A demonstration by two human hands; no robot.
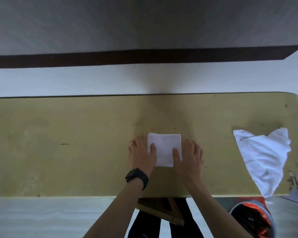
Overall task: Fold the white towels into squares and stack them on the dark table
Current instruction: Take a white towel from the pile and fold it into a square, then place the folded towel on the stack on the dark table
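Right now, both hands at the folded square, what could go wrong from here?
The left hand and right hand touch the folded towel only at its side edges; carried so, its layers might spring open. The unfolded towel hangs over the near edge of the yellow table and could slip off.

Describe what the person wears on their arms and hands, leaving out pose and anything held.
Both forearms are bare, with no sleeves in view. The left wrist carries a chunky black wristwatch with a wide dark strap. The left hand wears a thin metal ring on one finger. The right hand and its wrist show no jewellery or covering.
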